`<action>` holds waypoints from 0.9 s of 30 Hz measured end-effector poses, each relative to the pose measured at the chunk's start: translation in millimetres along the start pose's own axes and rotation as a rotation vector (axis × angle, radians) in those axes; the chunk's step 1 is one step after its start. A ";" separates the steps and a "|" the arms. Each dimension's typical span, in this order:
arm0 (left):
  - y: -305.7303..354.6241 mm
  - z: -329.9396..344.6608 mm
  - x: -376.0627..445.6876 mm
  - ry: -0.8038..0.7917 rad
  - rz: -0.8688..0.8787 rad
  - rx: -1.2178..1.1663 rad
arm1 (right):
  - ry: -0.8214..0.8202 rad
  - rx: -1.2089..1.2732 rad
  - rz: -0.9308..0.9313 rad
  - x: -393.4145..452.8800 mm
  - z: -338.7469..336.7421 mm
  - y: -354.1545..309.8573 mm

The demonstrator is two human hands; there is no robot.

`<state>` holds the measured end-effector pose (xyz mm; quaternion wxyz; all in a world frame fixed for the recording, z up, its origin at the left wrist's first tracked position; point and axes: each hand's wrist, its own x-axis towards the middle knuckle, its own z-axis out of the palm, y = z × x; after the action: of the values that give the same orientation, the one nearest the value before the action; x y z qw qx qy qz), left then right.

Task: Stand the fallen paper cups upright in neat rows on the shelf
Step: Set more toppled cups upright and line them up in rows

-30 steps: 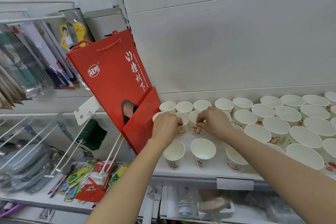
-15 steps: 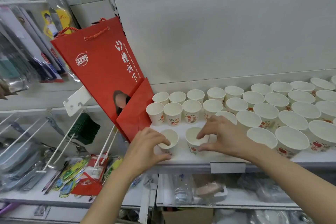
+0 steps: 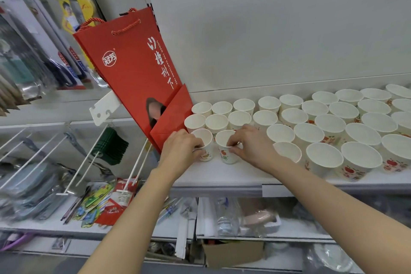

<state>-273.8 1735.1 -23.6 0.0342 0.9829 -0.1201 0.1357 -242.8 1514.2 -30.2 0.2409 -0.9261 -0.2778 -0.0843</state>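
Both hands have carried their cups back from the shelf's front lip since half a second ago, so the two now stand just in front of the second row. Each small white paper cup with a fruit print stands upright, long axis vertical, mouth up and nothing visible inside. The left hand [image 3: 181,149] grips the left cup [image 3: 203,143] at its rim, fingers curled round the near side; the right hand [image 3: 251,143] pinches the right cup [image 3: 225,147] by its rim, thumb against the wall below. The cups nearly touch each other.

Beyond these two, rows of like white paper cups [image 3: 311,118] stand upright, running right along the white shelf [image 3: 222,176]. Left of the held cups a tall red paper gift bag [image 3: 135,66] with rope handles leans at the shelf's end. Behind rises a pale grey back panel [image 3: 266,29]; farther left, white wire hooks [image 3: 89,155] carry packaged goods, blurred.
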 end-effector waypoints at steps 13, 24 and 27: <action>-9.2 -22.2 20.4 -0.180 0.002 0.038 | 0.005 -0.130 -0.023 5.8 0.0 -9.3; -19.5 -34.1 50.2 -0.147 -0.111 -0.100 | 0.031 -0.129 0.010 5.2 4.4 -12.4; -14.1 -25.9 66.4 -0.243 -0.139 0.080 | 0.041 -0.102 0.041 5.4 6.3 -11.3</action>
<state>-215.0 1736.2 19.0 -0.0103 0.9986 -0.0495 0.0177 -244.4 1528.1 -29.6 0.2008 -0.9407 -0.2493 -0.1125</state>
